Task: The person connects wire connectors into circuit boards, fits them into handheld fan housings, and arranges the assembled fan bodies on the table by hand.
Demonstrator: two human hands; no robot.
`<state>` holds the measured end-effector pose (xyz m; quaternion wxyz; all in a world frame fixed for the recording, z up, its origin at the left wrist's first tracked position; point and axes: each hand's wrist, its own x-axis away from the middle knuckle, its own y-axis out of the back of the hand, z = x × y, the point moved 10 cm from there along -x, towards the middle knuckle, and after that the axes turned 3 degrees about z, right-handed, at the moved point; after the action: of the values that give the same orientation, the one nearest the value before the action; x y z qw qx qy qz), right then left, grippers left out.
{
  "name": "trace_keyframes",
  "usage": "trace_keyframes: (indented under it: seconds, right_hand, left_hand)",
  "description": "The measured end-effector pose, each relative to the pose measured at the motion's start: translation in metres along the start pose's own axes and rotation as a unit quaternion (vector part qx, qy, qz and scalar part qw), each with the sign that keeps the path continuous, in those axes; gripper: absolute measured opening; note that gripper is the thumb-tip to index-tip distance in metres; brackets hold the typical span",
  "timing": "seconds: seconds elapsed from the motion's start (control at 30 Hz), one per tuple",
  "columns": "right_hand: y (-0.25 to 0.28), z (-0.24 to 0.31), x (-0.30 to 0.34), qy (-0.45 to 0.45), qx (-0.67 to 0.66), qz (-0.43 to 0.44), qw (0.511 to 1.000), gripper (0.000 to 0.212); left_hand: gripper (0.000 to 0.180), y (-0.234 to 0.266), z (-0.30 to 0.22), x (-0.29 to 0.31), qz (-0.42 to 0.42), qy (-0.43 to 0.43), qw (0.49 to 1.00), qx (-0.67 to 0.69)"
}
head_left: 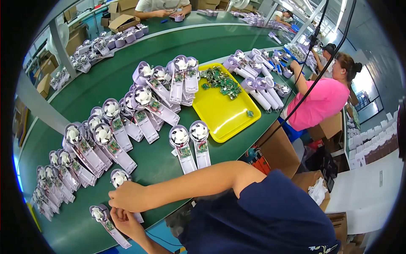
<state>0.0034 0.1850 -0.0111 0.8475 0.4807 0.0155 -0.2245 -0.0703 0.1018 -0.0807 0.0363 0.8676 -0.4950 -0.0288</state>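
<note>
An opened lilac handheld fan (119, 176) with a white propeller lies at the table's near edge, its handle mostly hidden under my hands. My right hand (131, 197) is closed over that handle, palm down, fingertips hidden. Just below it, my left hand (128, 224) has its fingers curled and meeting the right hand's fingers; what they pinch cannot be made out. Left of my hands lies another opened fan (108, 224) with a green circuit board in its handle. Two similar fans (179, 144) lie side by side above my right forearm.
Rows of opened fans (112, 127) cover the green table (156, 165) to the left. A yellow tray (224, 125) holds small green circuit boards (226, 82). Beyond it are closed fan shells (264, 91). A person in pink (317, 101) works at right; a black cable (313, 84) hangs in front.
</note>
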Motion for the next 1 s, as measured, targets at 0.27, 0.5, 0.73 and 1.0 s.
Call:
trace_keyframes:
  seconds: [0.27, 0.5, 0.73, 1.0]
  right_hand:
    - [0.040, -0.022, 0.060, -0.026, -0.097, -0.064, 0.993, 0.012]
    - [0.056, -0.035, 0.102, -0.078, -0.159, -0.131, 0.976, 0.015]
    - [0.060, -0.037, 0.106, -0.010, -0.143, -0.190, 0.971, 0.014]
    - [0.072, -0.037, 0.103, -0.082, -0.166, -0.169, 0.968, 0.010]
  left_hand:
    - [0.037, -0.063, -0.023, 0.022, 0.052, 0.014, 0.997, 0.049]
    - [0.036, -0.080, -0.084, 0.033, 0.031, -0.060, 0.982, -0.174]
    - [0.102, -0.123, -0.310, 0.056, 0.024, -0.453, 0.888, 0.073]
    - [0.086, 0.081, -0.274, 0.142, -0.089, -0.460, 0.878, -0.097]
